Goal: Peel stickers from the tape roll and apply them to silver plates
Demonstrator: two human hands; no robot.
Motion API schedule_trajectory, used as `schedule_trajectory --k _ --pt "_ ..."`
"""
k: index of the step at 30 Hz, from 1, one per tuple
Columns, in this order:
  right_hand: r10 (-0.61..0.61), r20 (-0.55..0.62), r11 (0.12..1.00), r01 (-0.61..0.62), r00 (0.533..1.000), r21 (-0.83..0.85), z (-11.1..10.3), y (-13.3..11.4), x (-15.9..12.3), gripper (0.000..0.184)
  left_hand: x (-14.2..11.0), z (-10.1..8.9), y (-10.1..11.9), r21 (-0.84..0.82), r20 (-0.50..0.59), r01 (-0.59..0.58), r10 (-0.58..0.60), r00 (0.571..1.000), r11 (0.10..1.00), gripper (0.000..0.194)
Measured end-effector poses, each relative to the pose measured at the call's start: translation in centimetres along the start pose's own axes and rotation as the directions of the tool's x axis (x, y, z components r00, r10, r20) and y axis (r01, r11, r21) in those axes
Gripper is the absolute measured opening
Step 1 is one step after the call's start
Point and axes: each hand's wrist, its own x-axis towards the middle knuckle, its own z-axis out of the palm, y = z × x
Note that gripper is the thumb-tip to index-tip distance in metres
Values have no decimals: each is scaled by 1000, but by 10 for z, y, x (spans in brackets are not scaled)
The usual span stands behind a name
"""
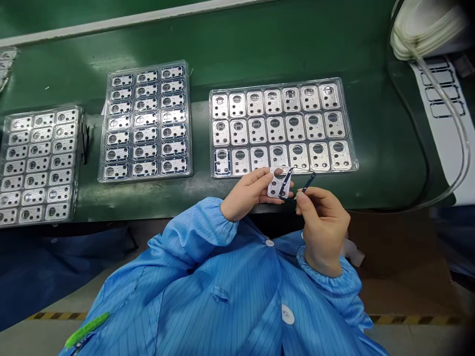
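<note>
My left hand (249, 193) pinches a small silver metal plate (276, 185) with holes, held just in front of the near edge of a clear tray (354, 165) of like plates. A thin dark strip lies across the plate. My right hand (322, 223) is closed on a slim dark tool (308, 183) whose tip points up toward the plate, a little to its right. Both sleeves are blue striped.
Two more clear trays of silver plates stand on the green table: one at the middle left (145, 121), one at the far left (39, 163). A white sheet with dark frames (443, 106) and coiled tubing (426, 29) lie at the right.
</note>
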Motion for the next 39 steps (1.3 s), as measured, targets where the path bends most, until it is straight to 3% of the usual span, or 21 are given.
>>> schedule_trajectory --k 12,21,39 --pt "-39 107 981 58 993 -183 -1 -1 1 16 6 -2 -4 -19 54 27 -26 998 999 65" --pt "-93 122 969 118 988 -216 1 -4 2 12 4 1 -1 13 36 21 -21 999 1000 68" --pt "-80 129 970 107 988 -217 1 -2 2 11 4 1 -2 -6 35 12 -12 999 1000 62"
